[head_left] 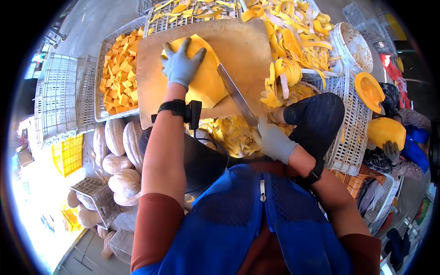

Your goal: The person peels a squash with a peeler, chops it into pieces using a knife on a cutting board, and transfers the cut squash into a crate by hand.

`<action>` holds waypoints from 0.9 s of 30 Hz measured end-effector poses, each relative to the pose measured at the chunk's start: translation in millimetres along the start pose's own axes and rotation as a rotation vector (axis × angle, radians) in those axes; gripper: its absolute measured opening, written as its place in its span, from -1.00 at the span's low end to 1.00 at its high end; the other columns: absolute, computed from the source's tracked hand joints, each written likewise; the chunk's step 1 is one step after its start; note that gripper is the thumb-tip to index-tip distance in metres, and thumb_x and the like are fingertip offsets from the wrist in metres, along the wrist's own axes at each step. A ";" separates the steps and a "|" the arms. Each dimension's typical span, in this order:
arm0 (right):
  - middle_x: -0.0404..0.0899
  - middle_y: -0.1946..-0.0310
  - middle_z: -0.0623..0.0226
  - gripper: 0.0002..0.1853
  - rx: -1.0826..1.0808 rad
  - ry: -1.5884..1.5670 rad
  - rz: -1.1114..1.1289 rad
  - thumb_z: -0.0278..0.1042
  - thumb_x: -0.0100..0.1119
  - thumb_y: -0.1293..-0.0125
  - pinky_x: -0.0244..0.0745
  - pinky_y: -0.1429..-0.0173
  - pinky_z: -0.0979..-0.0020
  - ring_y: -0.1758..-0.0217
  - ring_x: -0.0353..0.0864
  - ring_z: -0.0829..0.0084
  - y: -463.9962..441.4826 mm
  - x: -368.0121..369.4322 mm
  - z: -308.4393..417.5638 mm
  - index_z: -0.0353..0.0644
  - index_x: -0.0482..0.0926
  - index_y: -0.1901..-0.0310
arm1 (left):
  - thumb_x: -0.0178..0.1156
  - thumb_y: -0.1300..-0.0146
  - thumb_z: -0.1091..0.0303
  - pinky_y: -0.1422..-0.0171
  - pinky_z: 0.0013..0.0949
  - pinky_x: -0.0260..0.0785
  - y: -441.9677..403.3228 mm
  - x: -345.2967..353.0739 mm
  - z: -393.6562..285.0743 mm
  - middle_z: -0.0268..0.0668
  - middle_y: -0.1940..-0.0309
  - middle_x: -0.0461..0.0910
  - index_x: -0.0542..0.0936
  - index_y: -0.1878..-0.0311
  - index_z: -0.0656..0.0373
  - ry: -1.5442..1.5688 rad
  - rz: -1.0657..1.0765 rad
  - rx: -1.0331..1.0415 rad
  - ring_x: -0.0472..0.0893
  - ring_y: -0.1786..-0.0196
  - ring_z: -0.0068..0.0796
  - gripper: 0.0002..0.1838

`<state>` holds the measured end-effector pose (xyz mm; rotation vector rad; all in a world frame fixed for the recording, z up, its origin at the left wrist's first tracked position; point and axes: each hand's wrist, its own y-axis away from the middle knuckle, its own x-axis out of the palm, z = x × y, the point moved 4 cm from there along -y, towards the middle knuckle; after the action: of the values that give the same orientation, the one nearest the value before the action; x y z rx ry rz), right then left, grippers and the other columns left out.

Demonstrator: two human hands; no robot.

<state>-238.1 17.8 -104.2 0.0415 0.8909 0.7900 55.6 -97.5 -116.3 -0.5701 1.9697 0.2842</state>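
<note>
The pumpkin piece (208, 85) is a thick, peeled slab of deep yellow-orange flesh, smooth and slightly glossy, with a rounded upper outline and a blunt, angled lower end. It sits on the broad board (243, 46), left of its middle. The board is brown and looks wooden, with a worn, blotchy surface and softened corners.

The left hand (182, 65), in a thin grey glove, lies across the top of the pumpkin piece; its grip is wide open, fingers splayed and pressing rather than wrapped around it. The right hand (276, 143), gloved the same way, has its grip closed around the handle of the knife (238, 98), the handle mostly hidden by the fingers. The long, flat metal blade slants across the board, its tip end at the pumpkin piece's right edge; whether it is in the flesh, I cannot tell.

Left of the board, chunky, sharp-cornered orange cubes (120, 68) fill a pale plastic crate (98, 94). To the right lie heaped peelings (293, 39), thin, curling ribbons of yellow and orange. Whole pumpkins (124, 182), ribbed and dull beige, rest on the floor at lower left.
</note>
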 end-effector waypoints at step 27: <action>0.55 0.49 -0.15 -0.73 0.024 -0.040 -0.195 -0.28 0.08 -0.28 0.42 0.29 -0.06 0.39 0.58 -0.15 15.5 -39.4 11.3 -0.26 0.33 0.11 | 0.04 -0.26 -0.24 -0.44 0.12 0.04 -2.0 4.4 19.3 -0.08 -0.50 0.02 0.39 -0.32 -0.50 0.117 -0.022 -0.020 0.06 -0.46 0.21 -0.45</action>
<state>-254.0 7.3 -64.7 -0.0086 0.8521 0.5953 70.0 -92.0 -128.8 -0.6327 2.0737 0.2620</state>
